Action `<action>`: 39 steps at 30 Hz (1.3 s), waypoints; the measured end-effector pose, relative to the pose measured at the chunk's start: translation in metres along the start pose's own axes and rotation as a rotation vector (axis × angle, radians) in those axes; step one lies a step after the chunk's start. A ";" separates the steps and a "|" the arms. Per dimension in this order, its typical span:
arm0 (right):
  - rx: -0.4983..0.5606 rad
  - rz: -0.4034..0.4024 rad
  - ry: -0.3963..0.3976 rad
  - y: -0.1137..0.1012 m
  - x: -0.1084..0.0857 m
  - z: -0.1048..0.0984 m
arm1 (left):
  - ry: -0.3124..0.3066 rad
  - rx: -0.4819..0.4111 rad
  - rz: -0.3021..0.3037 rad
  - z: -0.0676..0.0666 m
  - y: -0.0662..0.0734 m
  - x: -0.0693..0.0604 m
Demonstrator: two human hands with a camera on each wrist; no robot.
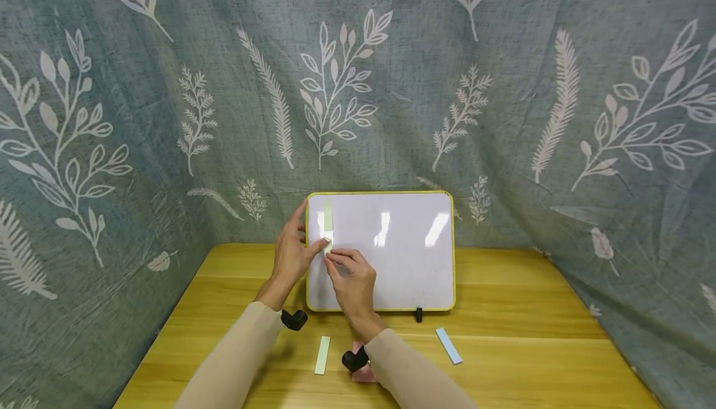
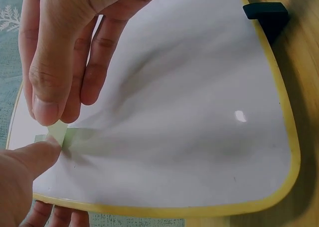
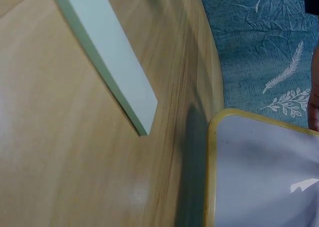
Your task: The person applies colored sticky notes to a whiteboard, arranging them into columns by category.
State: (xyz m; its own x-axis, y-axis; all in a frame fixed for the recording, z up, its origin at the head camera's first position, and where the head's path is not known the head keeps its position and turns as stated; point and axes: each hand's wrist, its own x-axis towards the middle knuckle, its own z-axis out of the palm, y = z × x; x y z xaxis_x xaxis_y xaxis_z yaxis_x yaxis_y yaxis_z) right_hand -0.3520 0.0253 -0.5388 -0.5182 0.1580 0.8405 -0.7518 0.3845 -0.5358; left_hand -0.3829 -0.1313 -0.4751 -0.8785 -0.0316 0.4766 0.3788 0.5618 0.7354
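A white board with a yellow rim (image 1: 391, 278) stands upright on the table. My left hand (image 1: 291, 257) grips its left edge, fingers behind and thumb on the front against a pale green strip. In the left wrist view, my right hand (image 2: 75, 47) pinches a lifted part of pale green paper (image 2: 58, 132) between thumb and fingers, beside the left thumb (image 2: 42, 154). A green strip (image 1: 328, 215) lies upright along the board's upper left; whether it joins the pinched paper, I cannot tell. The right hand (image 1: 356, 284) partly covers the board's lower left.
On the wooden table (image 1: 514, 334) before the board lie a pale green strip pad (image 1: 322, 355), a blue strip pad (image 1: 449, 345) and a pink piece (image 1: 365, 374), partly hidden by the right wrist's camera. A black foot (image 1: 419, 315) supports the board. Patterned cloth (image 1: 403, 117) hangs behind.
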 end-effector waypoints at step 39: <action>-0.108 -0.018 -0.116 0.001 -0.002 -0.004 | -0.016 0.047 -0.030 0.001 -0.002 0.018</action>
State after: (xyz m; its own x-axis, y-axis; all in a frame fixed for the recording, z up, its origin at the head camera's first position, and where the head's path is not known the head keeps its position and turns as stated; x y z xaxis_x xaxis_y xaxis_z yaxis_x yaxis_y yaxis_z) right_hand -0.3502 0.0296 -0.5410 -0.5534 0.0463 0.8317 -0.7162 0.4833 -0.5035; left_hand -0.3998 -0.1325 -0.4686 -0.8939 -0.0365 0.4468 0.3382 0.5992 0.7256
